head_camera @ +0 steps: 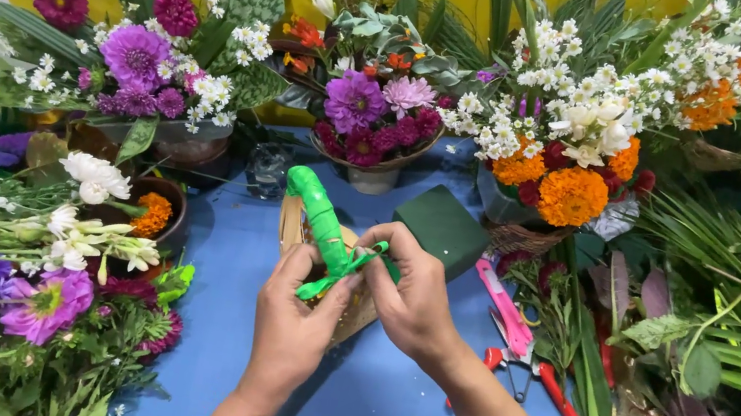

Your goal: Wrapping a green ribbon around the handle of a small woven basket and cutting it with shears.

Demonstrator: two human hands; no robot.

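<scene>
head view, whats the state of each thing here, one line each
green ribbon: wound round the basket handle, loose ends pinched by both hands
basket handle: upright, mostly wrapped
left hand: grip closed on ribbon
right hand: grip closed on ribbon
green foam block: lying tilted, untouched
pink scissors: lying closed

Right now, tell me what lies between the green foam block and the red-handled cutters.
In the head view, pink-handled scissors lie between the green foam block and red-handled cutters.
</scene>
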